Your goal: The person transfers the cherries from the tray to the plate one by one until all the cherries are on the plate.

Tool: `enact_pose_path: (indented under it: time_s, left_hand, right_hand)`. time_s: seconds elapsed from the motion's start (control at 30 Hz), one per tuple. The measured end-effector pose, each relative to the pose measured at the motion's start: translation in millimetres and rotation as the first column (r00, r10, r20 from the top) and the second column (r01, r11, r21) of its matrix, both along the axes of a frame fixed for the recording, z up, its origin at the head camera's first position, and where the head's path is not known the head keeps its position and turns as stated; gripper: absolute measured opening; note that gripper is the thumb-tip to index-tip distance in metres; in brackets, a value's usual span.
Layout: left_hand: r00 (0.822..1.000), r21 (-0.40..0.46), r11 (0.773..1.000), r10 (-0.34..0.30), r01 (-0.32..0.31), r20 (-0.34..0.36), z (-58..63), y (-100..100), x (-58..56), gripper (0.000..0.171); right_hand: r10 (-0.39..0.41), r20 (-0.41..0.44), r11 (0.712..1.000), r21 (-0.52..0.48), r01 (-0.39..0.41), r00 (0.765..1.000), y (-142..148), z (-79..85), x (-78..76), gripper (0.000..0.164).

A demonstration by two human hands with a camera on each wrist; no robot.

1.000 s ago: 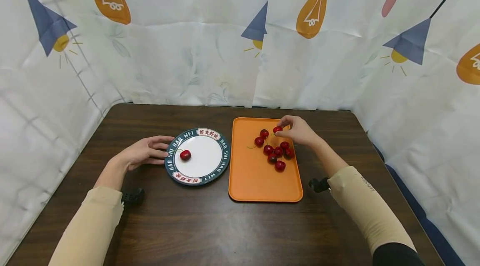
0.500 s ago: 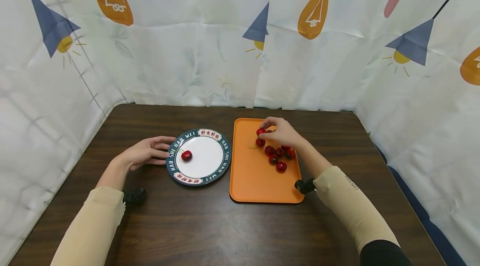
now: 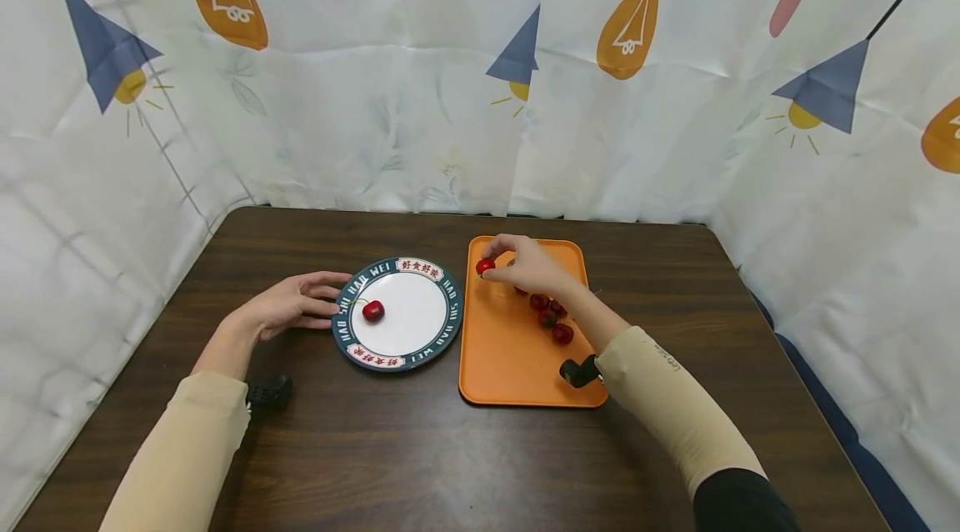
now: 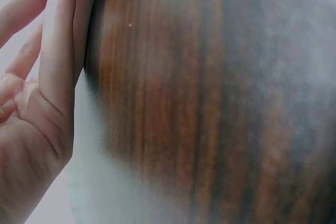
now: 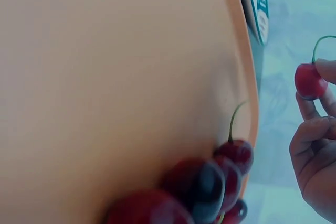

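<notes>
My right hand [image 3: 528, 267] pinches a red cherry [image 3: 485, 267] between thumb and fingers, above the left side of the orange tray [image 3: 498, 365]. In the right wrist view this cherry [image 5: 310, 81] hangs clear of the tray, its green stem curving up. Several dark red cherries [image 3: 562, 333] lie in the tray, some hidden under the hand and forearm. My left hand [image 3: 288, 307] rests with relaxed fingers at the left rim of a round plate [image 3: 408, 315], white with a dark green lettered border. One cherry [image 3: 372, 311] with a stem sits on the plate.
Plate and tray stand side by side on a dark brown wooden table [image 3: 360, 449], a narrow gap between them. A white printed curtain [image 3: 337, 123] hangs behind the table and along both sides. Dark wrist devices [image 3: 579, 372] sit at both sleeves.
My right hand has carried the pinched cherry leftward across the tray, from its right part to its left edge. My left hand and the plate stay in place.
</notes>
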State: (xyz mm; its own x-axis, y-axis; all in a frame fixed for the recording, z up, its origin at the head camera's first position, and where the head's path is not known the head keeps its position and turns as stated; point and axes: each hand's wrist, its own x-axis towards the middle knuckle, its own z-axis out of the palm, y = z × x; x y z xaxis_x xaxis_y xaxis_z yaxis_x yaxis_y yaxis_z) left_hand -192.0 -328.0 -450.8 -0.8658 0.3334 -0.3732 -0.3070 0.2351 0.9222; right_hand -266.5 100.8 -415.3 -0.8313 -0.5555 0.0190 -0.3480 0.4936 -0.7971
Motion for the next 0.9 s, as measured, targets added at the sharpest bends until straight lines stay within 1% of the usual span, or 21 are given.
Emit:
enact_pose_path:
  time_s: [0.17,0.37,0.53,0.63,0.77,0.9]
  left_hand:
    - [1.0,-0.003,1.0,-0.001,0.001,-0.002,-0.7,0.1,-1.3,0.072]
    - [1.0,-0.008,1.0,0.004,-0.004,-0.001,-0.6,0.5,-0.8,0.073]
    - [1.0,-0.01,1.0,0.004,-0.004,-0.004,0.4,1.1,0.2,0.073]
    - [1.0,-0.013,1.0,0.005,-0.005,-0.005,0.2,1.1,0.4,0.073]
    - [1.0,-0.014,1.0,0.007,-0.007,-0.002,0.2,1.5,0.6,0.073]
    - [1.0,-0.015,1.0,0.006,-0.006,-0.003,0.3,2.0,0.8,0.073]
  right_hand:
    - [0.032,-0.012,0.999,0.009,-0.031,0.999,-17.2,-0.9,2.3,0.027]
    - [0.07,-0.023,0.996,0.061,-0.068,0.997,-36.3,2.0,7.1,0.029]
    - [0.106,-0.061,0.991,0.085,-0.101,0.993,-49.5,-0.7,10.1,0.026]
    - [0.13,-0.082,0.988,0.098,-0.122,0.988,-56.7,-3.9,11.2,0.028]
    - [0.156,-0.086,0.984,0.095,-0.147,0.984,-65.8,-7.5,12.5,0.03]
    - [0.167,-0.058,0.983,0.09,-0.161,0.984,-75.1,-9.6,14.5,0.029]
